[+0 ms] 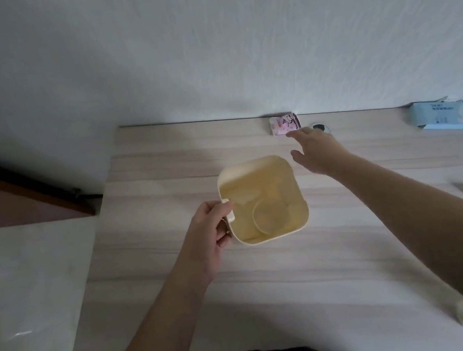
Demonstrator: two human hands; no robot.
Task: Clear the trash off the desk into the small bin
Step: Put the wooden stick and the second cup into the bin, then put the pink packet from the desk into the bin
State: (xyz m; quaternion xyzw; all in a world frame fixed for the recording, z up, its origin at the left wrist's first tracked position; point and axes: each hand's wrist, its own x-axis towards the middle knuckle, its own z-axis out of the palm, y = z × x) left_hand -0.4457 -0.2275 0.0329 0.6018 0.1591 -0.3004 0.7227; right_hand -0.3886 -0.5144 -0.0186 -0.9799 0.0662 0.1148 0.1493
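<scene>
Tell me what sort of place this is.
Probably a room at home or in a dorm: a light wood-grain desk stands against a textured white wall, with a tissue box and a small cream bin on it and glossy floor tiles beside it.

Blue tissue box against white wall; round grommet nearby.
</scene>
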